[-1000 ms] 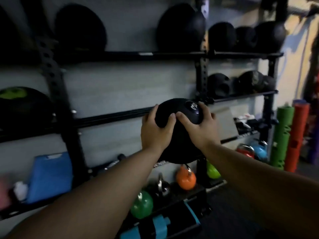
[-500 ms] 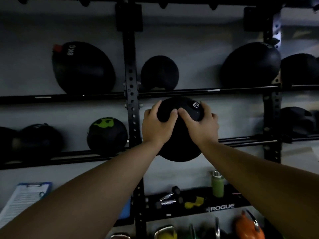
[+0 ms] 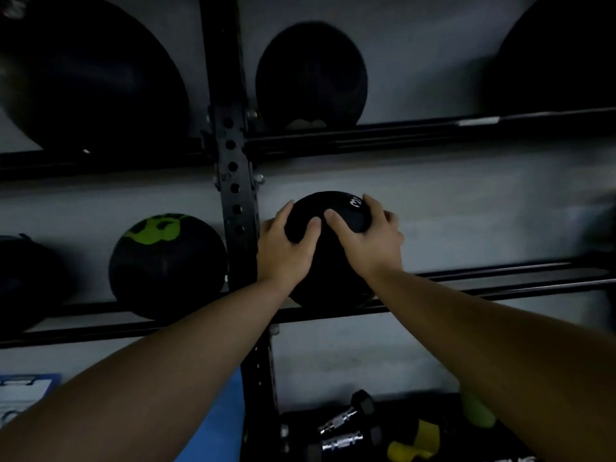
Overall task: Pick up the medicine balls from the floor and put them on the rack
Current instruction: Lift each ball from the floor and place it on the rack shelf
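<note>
Black and matte, the medicine ball (image 3: 328,261) sat at the centre of the view, its underside level with the twin rails of the middle shelf (image 3: 493,278) of the rack (image 3: 235,181); whether its weight already rested on those rails could not be told. It lay just to the 3 o'clock side of the perforated upright and apart from the green-marked ball (image 3: 166,265), which stood on the same tier at 9 o'clock. The left hand (image 3: 283,251) was clamped on the ball's near face from 9 o'clock, and the right hand (image 3: 370,241) gripped it from 2 o'clock, fingers spread over the crown beside a white printed mark too small to read; the two thumbs nearly met on top. The step in hand was judged to be the placing of the ball on the rack. The next move would call for seating the ball squarely between both rails, then loosening the two hands together so that it does not roll forward off the front rail. Larger dark balls (image 3: 311,75) occupied the tier at 12 o'clock, and dumbbells (image 3: 346,425) lay at 6 o'clock.
</note>
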A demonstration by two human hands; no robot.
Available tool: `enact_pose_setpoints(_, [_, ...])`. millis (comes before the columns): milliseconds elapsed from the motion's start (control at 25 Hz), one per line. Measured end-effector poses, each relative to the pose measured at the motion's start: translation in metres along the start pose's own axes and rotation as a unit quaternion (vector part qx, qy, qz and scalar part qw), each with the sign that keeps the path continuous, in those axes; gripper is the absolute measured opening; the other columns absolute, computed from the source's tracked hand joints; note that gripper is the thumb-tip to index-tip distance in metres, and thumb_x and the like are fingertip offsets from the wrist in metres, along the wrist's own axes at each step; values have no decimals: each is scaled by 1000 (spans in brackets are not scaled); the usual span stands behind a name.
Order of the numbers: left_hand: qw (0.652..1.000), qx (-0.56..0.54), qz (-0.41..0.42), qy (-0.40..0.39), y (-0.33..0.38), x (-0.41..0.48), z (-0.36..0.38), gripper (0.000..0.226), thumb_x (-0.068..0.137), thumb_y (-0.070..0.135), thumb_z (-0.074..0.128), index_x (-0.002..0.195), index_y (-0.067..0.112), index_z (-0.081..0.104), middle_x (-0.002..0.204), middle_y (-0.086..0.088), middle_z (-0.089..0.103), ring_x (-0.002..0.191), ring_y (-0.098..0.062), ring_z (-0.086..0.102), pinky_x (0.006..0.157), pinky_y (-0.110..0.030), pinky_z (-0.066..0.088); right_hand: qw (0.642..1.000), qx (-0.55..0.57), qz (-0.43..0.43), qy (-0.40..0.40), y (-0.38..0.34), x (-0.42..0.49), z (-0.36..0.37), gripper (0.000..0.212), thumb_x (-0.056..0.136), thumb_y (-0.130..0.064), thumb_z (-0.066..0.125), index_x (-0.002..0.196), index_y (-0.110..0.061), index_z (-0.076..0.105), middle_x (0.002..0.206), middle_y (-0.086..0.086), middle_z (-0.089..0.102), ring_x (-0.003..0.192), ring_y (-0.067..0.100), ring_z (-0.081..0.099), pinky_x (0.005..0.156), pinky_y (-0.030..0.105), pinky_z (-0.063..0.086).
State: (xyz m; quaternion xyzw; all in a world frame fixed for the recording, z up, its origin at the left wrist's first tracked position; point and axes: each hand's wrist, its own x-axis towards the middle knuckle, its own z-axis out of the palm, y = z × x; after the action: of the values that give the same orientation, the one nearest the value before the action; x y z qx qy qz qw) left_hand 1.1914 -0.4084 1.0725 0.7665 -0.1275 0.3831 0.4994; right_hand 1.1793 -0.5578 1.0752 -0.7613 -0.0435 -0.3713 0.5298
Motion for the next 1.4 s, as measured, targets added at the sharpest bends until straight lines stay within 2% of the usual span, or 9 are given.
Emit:
enact_pose_setpoints(120, [994, 67, -67, -47, -75, 44, 55, 64, 102, 58, 48, 162, 40, 33, 162, -6, 37, 145, -29, 42, 110, -33, 37, 993, -53, -26, -97, 76, 66, 55, 84, 86, -78, 55, 158, -43, 30, 161, 6, 32, 144, 41, 31, 112, 58, 39])
enact_pose_setpoints(240, [982, 180, -31, -49, -136, 73, 91, 68, 99, 55, 27, 163, 32, 32, 164, -11, 35, 147, -34, 37, 119, -49, 34, 967, -143, -123, -169, 130, 112, 113, 78, 88, -80, 36, 158, -45, 33, 163, 6, 33, 142, 42, 35, 110, 59, 39])
enact_pose_setpoints(440, [985, 169, 21, 2, -165, 127, 105, 63, 97, 46, 31, 151, 25, 55, 149, 0, 56, 135, -16, 50, 108, -26, 38, 973, -136, -143, -121, 137, 164, 154, 60, 91, -70, 40, 145, -47, 52, 153, -3, 49, 132, 35, 45, 103, 55, 37])
enact_pose_setpoints(600, [989, 144, 21, -11, -166, 131, 97, 59, 98, 44, 33, 149, 25, 57, 147, 2, 58, 133, -12, 52, 107, -22, 37, 971, -136, -155, -121, 130, 162, 159, 60, 89, -69, 39, 141, -45, 56, 149, -4, 53, 131, 34, 46, 102, 56, 37])
enact_pose_setpoints(800, [983, 165, 38, -64, -159, 76, 73, 63, 97, 46, 36, 156, 24, 44, 152, -1, 47, 136, -18, 48, 109, -28, 37, 950, -187, -206, -144, 133, 113, 131, 63, 92, -67, 40, 149, -43, 46, 159, -1, 42, 142, 36, 36, 110, 59, 34])
enact_pose_setpoints(960, [955, 231, 6, -187, -127, 58, 27, 64, 103, 50, 50, 162, 29, 35, 164, 0, 38, 143, -21, 45, 114, -32, 37, 900, -291, -166, -278, 102, 82, 88, 73, 97, -69, 42, 162, -44, 20, 174, -3, 14, 156, 37, 17, 119, 60, 26])
enact_pose_setpoints(1080, [936, 271, 28, -221, -90, 33, -23, 58, 99, 59, 55, 151, 33, 51, 145, 5, 57, 115, -16, 62, 94, -31, 50, 870, -373, -130, -296, 56, 46, 44, 71, 95, -66, 51, 158, -35, 35, 166, 3, 33, 147, 35, 37, 113, 53, 35])
enact_pose_setpoints(1160, [929, 284, 61, -228, -66, 3, -57, 50, 98, 59, 58, 141, 33, 59, 131, 10, 62, 96, -11, 61, 80, -28, 48, 871, -392, -125, -269, 31, 6, 14, 64, 95, -63, 54, 151, -32, 44, 155, 5, 46, 137, 35, 46, 108, 50, 40])
enact_pose_setpoints(1400, [942, 193, 143, -234, 12, -105, -130, 27, 92, 55, 68, 109, 34, 70, 101, 21, 70, 90, -8, 68, 73, -27, 53, 891, -392, -62, -218, -41, -131, -63, 53, 93, -60, 57, 138, -31, 53, 127, 6, 60, 116, 34, 60, 91, 43, 51])
